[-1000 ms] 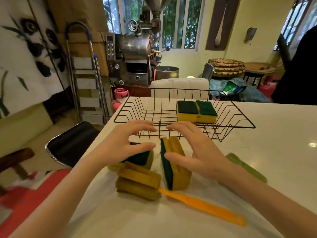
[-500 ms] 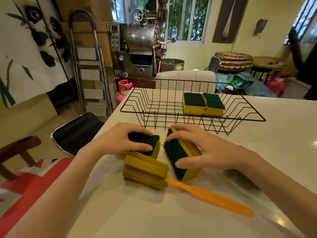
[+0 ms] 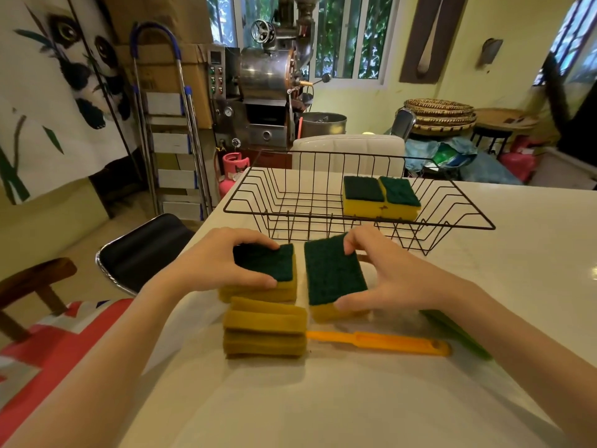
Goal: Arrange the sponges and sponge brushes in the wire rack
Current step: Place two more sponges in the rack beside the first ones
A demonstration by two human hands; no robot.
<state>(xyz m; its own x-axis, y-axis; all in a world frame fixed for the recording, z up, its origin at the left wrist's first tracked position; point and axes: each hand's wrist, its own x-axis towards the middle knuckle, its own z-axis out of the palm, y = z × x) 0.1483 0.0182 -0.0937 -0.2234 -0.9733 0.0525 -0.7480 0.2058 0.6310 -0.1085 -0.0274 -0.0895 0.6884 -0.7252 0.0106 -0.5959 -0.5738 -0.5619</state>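
A black wire rack (image 3: 355, 223) stands on the white table (image 3: 323, 399), with two yellow sponges with green tops (image 3: 379, 197) side by side in its right half. In front of the rack my left hand (image 3: 206, 270) grips a green-topped sponge (image 3: 268, 270), and my right hand (image 3: 397, 276) grips another (image 3: 332, 279), green face up. Just below them lies a sponge brush with a yellow foam head (image 3: 265, 331) and an orange handle (image 3: 381, 342). A green handle (image 3: 458, 334) shows under my right forearm; most of it is hidden.
The table's left edge runs close to my left arm, with a black chair seat (image 3: 142, 247) and a wooden stool (image 3: 35, 279) beyond it. Behind the rack are a white chair back (image 3: 349, 150), a pink gas cylinder (image 3: 234, 169) and a metal machine (image 3: 265, 92).
Both hands came down and closed on the two sponges. The right sponge, which stood on its edge, has been turned green face up.
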